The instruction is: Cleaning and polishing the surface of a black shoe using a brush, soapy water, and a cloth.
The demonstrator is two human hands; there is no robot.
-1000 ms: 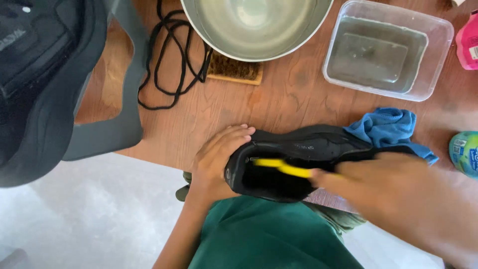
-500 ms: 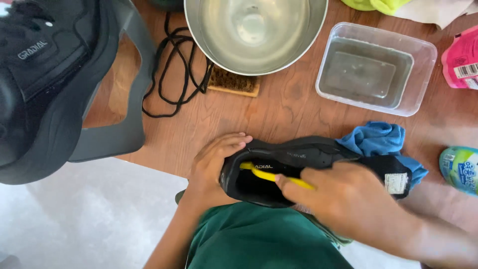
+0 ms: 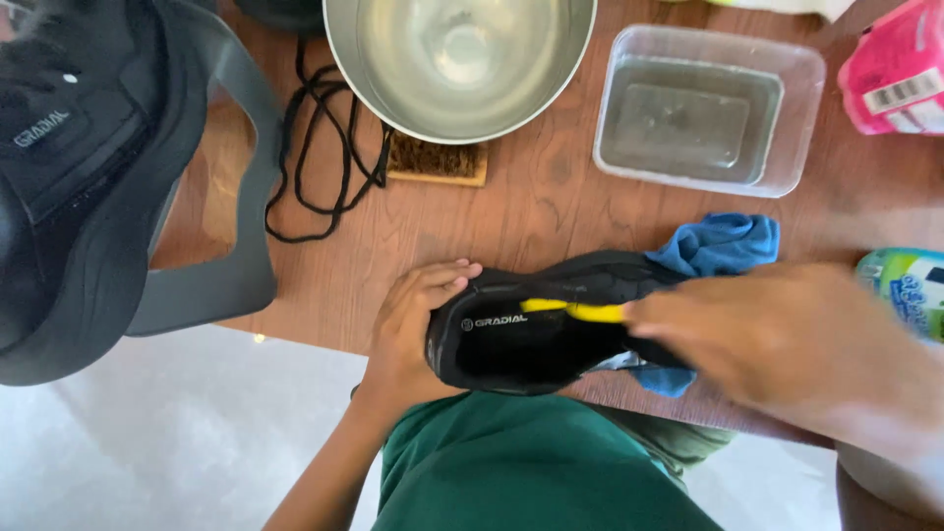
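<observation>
Black and rubbery, the shoe insole (image 3: 536,334) lies at the near edge of the brown wooden table (image 3: 551,211), toward six o'clock in our view. Our left hand (image 3: 411,329) curls around its rounded end at nine o'clock of it, fingers over the top edge and the palm behind, gripping it firmly. Our right hand (image 3: 787,344) comes in from three o'clock, blurred, closed around a yellow handle (image 3: 575,311) that lies across the insole's upper face; we cannot tell what sits at the handle's tip.

At twelve o'clock stands a round steel bowl (image 3: 460,59); whether it holds any liquid we cannot tell. To its right, at about one o'clock, a clear rectangular plastic tub (image 3: 710,113) holds shallow cloudy water. A wooden bristle brush (image 3: 438,160) pokes out from under the bowl's near rim. A crumpled blue cloth (image 3: 718,246) lies just behind the insole, touching it. Black shoelaces (image 3: 315,157) loop on the wood at ten o'clock. A black shoe (image 3: 79,167) rests on a grey plastic chair (image 3: 211,285) at nine o'clock. A pink packet (image 3: 895,74) shows at two o'clock, a green and blue bottle (image 3: 910,290) at three o'clock.
</observation>
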